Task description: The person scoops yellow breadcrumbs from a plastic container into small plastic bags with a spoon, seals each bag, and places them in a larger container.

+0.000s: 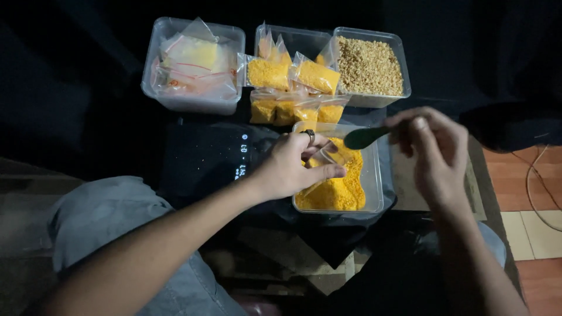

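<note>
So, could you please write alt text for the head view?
A left hand holds a small clear bag over a tub of yellow crumbs while the right hand holds a green spoon. Filled bags lie behind.

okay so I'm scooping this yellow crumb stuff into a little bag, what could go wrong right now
1. The green spoon hangs near the rim of the crumb tub; a tilt could drop crumbs on the dark surface.
2. The left hand holds the small clear bag loosely over the tub, so its mouth might fold shut.
3. The filled bags are piled close behind and could be knocked over.
</note>
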